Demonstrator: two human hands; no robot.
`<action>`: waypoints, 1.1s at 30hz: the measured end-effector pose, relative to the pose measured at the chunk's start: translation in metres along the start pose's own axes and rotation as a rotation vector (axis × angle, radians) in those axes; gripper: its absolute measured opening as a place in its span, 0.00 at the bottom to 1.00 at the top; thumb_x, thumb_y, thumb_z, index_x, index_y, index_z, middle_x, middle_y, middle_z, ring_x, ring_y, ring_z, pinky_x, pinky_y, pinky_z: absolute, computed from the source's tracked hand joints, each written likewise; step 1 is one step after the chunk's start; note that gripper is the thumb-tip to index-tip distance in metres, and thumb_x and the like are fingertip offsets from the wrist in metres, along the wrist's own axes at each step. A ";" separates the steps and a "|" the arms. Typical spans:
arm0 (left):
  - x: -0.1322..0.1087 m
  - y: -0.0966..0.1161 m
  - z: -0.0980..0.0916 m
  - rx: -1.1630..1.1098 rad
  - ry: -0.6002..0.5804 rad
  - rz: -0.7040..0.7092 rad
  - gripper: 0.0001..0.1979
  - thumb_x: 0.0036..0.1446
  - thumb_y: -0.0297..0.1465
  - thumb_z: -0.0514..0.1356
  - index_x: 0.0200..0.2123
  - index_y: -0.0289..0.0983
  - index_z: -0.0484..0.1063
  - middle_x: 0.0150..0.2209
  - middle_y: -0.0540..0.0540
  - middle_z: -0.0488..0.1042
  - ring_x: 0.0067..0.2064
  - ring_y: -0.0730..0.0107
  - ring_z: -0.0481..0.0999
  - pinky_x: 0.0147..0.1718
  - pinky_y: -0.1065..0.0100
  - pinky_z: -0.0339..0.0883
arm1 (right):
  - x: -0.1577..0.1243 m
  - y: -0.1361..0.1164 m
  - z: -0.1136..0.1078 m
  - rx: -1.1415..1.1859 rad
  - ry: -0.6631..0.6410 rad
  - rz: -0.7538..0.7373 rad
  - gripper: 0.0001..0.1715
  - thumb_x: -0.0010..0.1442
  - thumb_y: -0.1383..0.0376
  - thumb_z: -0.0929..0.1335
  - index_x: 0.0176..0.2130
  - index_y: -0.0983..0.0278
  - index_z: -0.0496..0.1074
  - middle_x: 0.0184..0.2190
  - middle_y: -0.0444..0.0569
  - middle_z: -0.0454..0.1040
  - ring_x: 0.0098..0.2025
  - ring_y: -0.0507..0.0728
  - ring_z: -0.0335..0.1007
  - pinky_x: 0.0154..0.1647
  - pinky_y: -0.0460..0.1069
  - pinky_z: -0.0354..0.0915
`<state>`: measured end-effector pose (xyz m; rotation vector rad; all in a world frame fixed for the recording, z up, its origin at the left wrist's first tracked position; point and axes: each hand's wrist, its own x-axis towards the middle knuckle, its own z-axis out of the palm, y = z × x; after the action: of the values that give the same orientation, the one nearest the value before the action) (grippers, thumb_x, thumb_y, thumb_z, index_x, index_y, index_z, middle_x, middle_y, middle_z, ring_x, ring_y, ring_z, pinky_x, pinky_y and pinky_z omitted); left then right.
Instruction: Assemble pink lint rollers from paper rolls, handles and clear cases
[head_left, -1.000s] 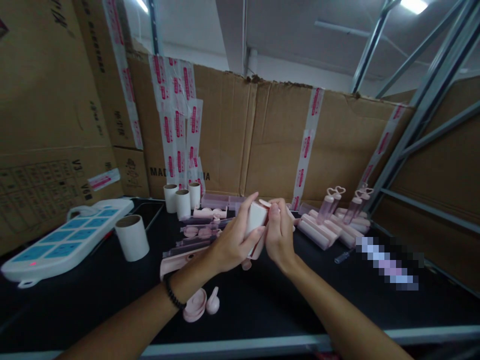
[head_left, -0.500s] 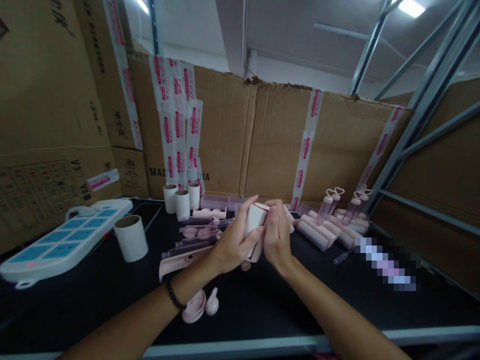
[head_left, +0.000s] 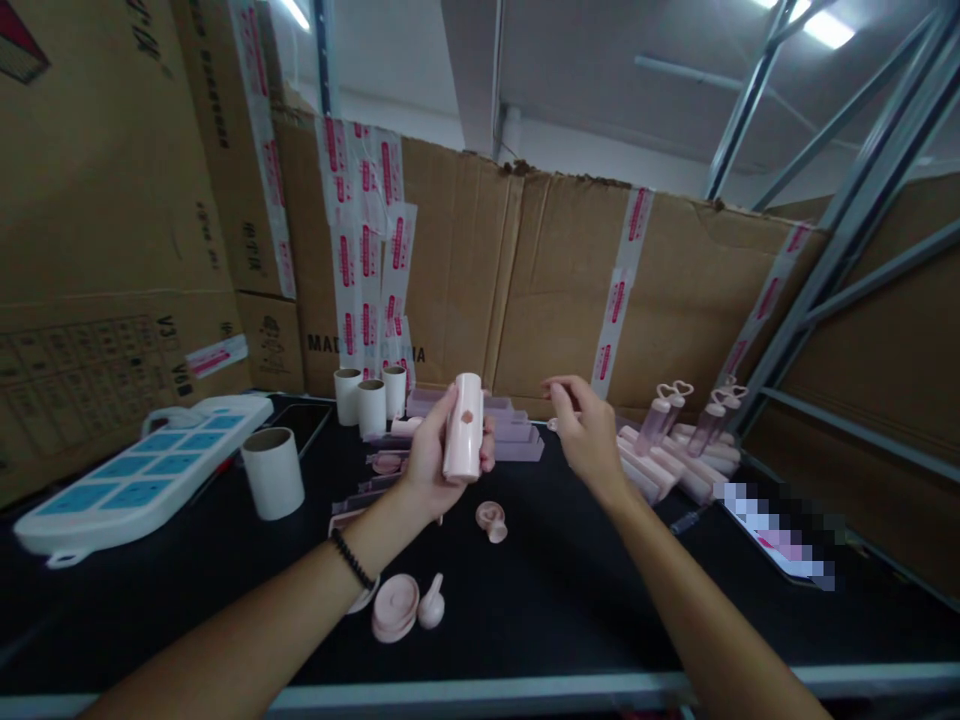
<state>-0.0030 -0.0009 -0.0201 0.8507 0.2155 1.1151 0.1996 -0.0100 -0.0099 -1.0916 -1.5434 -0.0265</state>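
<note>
Standing upright in the left hand (head_left: 424, 462), the pink tube (head_left: 463, 428) has its long axis nearly vertical, with a small heart-shaped mark on its side turned toward the camera. The fingers wrap its back and the thumb presses its near left edge, so the grip is closed around it, above the bench (head_left: 600, 600).

The right hand (head_left: 592, 440) hangs to the right of the pink tube at about the same height, apart from it. Its fingers are curled and the thumb lies close to the forefinger; I cannot tell whether anything small is pinched there.

Further right of the pink tube lies a heap of similar tubes (head_left: 660, 468), close behind the right hand. Just below the pink tube a small pink cap (head_left: 491, 520) rests on the bench. Well to its left stands a cardboard core (head_left: 272, 473).
</note>
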 end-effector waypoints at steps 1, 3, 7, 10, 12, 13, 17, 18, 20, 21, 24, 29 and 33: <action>0.001 0.000 -0.002 -0.011 0.015 0.005 0.19 0.62 0.46 0.61 0.43 0.35 0.72 0.29 0.46 0.74 0.21 0.71 0.72 0.18 0.69 0.68 | 0.008 0.010 -0.005 -0.060 -0.026 0.040 0.17 0.69 0.58 0.61 0.42 0.64 0.76 0.38 0.53 0.80 0.41 0.60 0.75 0.44 0.53 0.66; 0.002 0.000 -0.004 -0.006 0.089 0.013 0.19 0.61 0.45 0.62 0.43 0.34 0.72 0.28 0.46 0.74 0.21 0.69 0.74 0.19 0.69 0.70 | 0.021 0.028 -0.012 -0.186 -0.101 0.105 0.16 0.67 0.60 0.63 0.39 0.64 0.77 0.37 0.54 0.81 0.40 0.61 0.76 0.43 0.53 0.65; 0.005 -0.001 -0.002 0.028 0.317 0.046 0.18 0.58 0.43 0.65 0.40 0.34 0.72 0.26 0.46 0.76 0.22 0.66 0.76 0.22 0.67 0.73 | 0.021 0.039 -0.016 -0.257 -0.271 0.143 0.15 0.65 0.61 0.64 0.36 0.64 0.78 0.34 0.52 0.81 0.38 0.60 0.76 0.41 0.52 0.64; 0.007 0.000 0.002 0.048 0.441 0.141 0.17 0.56 0.42 0.66 0.40 0.35 0.72 0.25 0.48 0.76 0.21 0.68 0.75 0.23 0.68 0.73 | 0.006 0.026 -0.010 -0.176 -0.571 0.048 0.14 0.65 0.59 0.66 0.37 0.64 0.79 0.33 0.49 0.81 0.36 0.57 0.75 0.39 0.50 0.64; 0.007 0.002 0.005 0.043 0.485 0.175 0.17 0.56 0.42 0.65 0.40 0.35 0.72 0.24 0.49 0.76 0.22 0.68 0.75 0.24 0.69 0.73 | -0.005 0.016 -0.003 -0.135 -0.775 -0.018 0.13 0.65 0.59 0.68 0.38 0.64 0.79 0.33 0.48 0.81 0.35 0.56 0.74 0.38 0.49 0.64; 0.007 0.003 0.007 0.033 0.496 0.172 0.17 0.56 0.43 0.65 0.40 0.35 0.73 0.24 0.49 0.76 0.23 0.68 0.76 0.24 0.70 0.73 | -0.011 0.011 0.002 -0.124 -0.847 -0.031 0.12 0.65 0.59 0.68 0.38 0.64 0.79 0.33 0.48 0.80 0.35 0.55 0.74 0.38 0.49 0.64; 0.005 0.005 0.009 -0.016 0.512 0.141 0.20 0.56 0.46 0.65 0.42 0.35 0.74 0.25 0.48 0.77 0.25 0.66 0.78 0.24 0.71 0.72 | -0.025 0.000 0.019 -0.085 -1.023 0.013 0.13 0.62 0.57 0.71 0.36 0.66 0.77 0.30 0.47 0.79 0.31 0.53 0.71 0.32 0.47 0.61; 0.004 0.006 0.009 -0.023 0.515 0.139 0.20 0.55 0.46 0.65 0.42 0.35 0.74 0.25 0.48 0.77 0.24 0.66 0.78 0.23 0.70 0.72 | -0.027 -0.001 0.022 -0.073 -1.057 0.033 0.14 0.62 0.57 0.71 0.35 0.66 0.77 0.30 0.47 0.78 0.30 0.53 0.71 0.30 0.47 0.61; 0.003 0.006 0.009 -0.029 0.517 0.143 0.21 0.55 0.46 0.64 0.43 0.35 0.74 0.25 0.48 0.77 0.24 0.66 0.78 0.23 0.70 0.72 | -0.030 -0.001 0.024 -0.057 -1.097 0.069 0.15 0.62 0.55 0.71 0.35 0.66 0.76 0.28 0.46 0.78 0.28 0.52 0.70 0.28 0.46 0.60; 0.003 0.006 0.008 -0.032 0.513 0.148 0.21 0.56 0.46 0.64 0.43 0.35 0.74 0.25 0.48 0.77 0.23 0.66 0.78 0.22 0.70 0.71 | -0.031 -0.001 0.024 -0.053 -1.094 0.079 0.16 0.62 0.54 0.71 0.35 0.66 0.76 0.28 0.46 0.78 0.29 0.52 0.71 0.28 0.46 0.60; 0.003 0.005 0.005 -0.046 0.488 0.176 0.20 0.56 0.45 0.63 0.44 0.36 0.73 0.25 0.49 0.77 0.23 0.66 0.77 0.23 0.69 0.72 | -0.035 0.000 0.022 -0.053 -1.042 0.076 0.20 0.60 0.50 0.72 0.37 0.65 0.75 0.29 0.46 0.78 0.30 0.53 0.72 0.28 0.46 0.59; 0.003 0.004 0.001 -0.052 0.398 0.176 0.20 0.57 0.44 0.61 0.45 0.35 0.72 0.26 0.47 0.77 0.24 0.62 0.78 0.22 0.65 0.73 | -0.045 -0.004 0.021 -0.012 -1.063 0.099 0.24 0.57 0.48 0.75 0.41 0.64 0.71 0.29 0.45 0.79 0.29 0.53 0.73 0.25 0.45 0.59; 0.002 0.004 0.001 -0.041 0.331 0.166 0.19 0.58 0.42 0.60 0.46 0.34 0.72 0.27 0.45 0.78 0.24 0.62 0.79 0.23 0.66 0.74 | -0.049 -0.007 0.024 0.079 -1.092 0.103 0.21 0.60 0.51 0.73 0.42 0.64 0.69 0.29 0.44 0.80 0.29 0.53 0.74 0.29 0.45 0.61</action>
<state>-0.0047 0.0011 -0.0163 0.6527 0.4001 1.4103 0.1711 -0.0297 -0.0521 -1.1782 -2.3970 0.8124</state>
